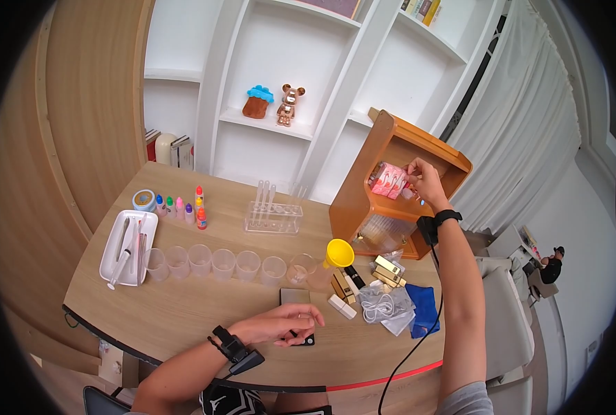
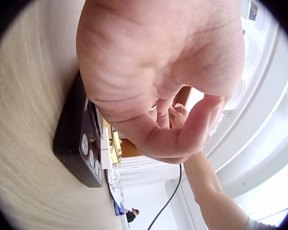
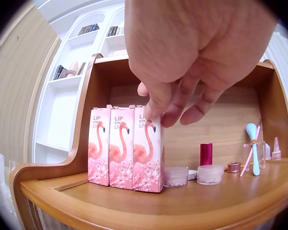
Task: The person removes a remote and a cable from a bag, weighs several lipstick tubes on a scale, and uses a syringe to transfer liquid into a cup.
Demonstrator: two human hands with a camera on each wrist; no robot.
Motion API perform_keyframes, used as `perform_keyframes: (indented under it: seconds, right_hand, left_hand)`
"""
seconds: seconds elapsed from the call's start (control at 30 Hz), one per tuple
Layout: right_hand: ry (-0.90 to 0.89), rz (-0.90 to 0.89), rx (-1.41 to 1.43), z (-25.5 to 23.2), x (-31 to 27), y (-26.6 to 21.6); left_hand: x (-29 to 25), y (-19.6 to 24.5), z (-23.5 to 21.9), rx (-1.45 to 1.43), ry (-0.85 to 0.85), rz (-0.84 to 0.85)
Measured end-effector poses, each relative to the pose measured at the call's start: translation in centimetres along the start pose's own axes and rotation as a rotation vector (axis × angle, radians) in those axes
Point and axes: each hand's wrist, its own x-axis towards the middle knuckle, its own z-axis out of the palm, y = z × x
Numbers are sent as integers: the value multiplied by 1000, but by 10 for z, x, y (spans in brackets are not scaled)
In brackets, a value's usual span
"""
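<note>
Carefully, your right hand [image 3: 197, 52] pinches the end lipstick box [image 3: 146, 160], your left hand [image 1: 275, 327] loosely curled, empty; sideways tugging could topple the neighbouring boxes [image 3: 120, 160].

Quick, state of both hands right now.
Left hand: open, fingers loosely curled, holding nothing.
Right hand: fingertips at the top of the rightmost pink box; whether they pinch it, cannot tell.

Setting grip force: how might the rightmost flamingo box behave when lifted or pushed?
The rightmost flamingo box is probably stiff but crushable, given its flat, card-like faces. Likely tips if pushed high: tall, narrow base. Weight unclear; contents hidden.
</note>
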Motion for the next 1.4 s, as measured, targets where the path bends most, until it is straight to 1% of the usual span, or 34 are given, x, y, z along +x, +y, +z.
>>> perform_keyframes:
  seconds: [0.1,0.2,0.27,0.3,0.37,0.5,0.57,0.6,0.7,0.73,0.8,0.83,0.87,0.93,0.97,1.0,1.03,1.1,1.13,1.17,1.23,1.4]
  right_hand:
    - [8,-41,0,0,0,2]
    - [-8,-21,-34,-1,-2,-5]
    - [-24,66,-33,-3,-4,-14]
    - [-25,66,-32,-3,-4,-14]
    - [-17,10,-37,-4,-4,-11]
    - [-22,72,28,-12,-9,-8]
    - [37,24,71,-18,-12,-6]
    - [35,26,70,-21,-15,-2]
    - [277,-127,-23,-28,-38,15]
    - [237,53,126,-30,-61,-20]
    - [205,-24,59,-19,-91,-10]
    - [93,-55,-34,-13,-110,-14]
    - [-89,75,27,-5,-130,-32]
    - [-312,-10,-104,12,-158,-39]
    - [-397,-9,-180,22,-172,-41]
    - [-494,8,-236,33,-185,-28]
    - [-492,9,-234,41,-197,-18]
    - [-493,-78,-366,54,-216,-1]
    - [-513,-35,-396,58,-219,2]
    - [-512,-35,-395,57,-221,5]
    - [-462,136,-370,56,-223,9]
    - [-428,186,-353,60,-233,18]
  left_hand:
    - [0,-1,-1,-7,-5,-2]
    - [0,-1,-1,-9,-5,-5]
    - [1,-1,-1,-4,-1,-10]
    - [1,-2,-2,-6,-4,-3]
    - [0,-3,-2,-13,-5,2]
    - [-1,1,3,20,16,-3]
    - [-1,2,4,27,28,-2]
    - [-2,3,5,34,27,12]
    - [-2,4,3,41,28,25]
    - [-2,4,2,44,30,23]
    - [-2,2,-1,44,46,38]
    - [-2,1,-1,43,61,49]
    - [-1,1,-1,41,57,46]
    - [0,0,-1,53,114,70]
    - [0,-2,-1,51,111,65]
    - [1,-2,-3,45,119,77]
    - [2,-3,-4,41,128,90]
    - [3,-4,-6,39,131,102]
    - [2,-4,-7,34,134,116]
    - [1,-3,-6,36,134,115]
    - [0,-1,-5,17,149,122]
    - [1,1,-4,26,147,119]
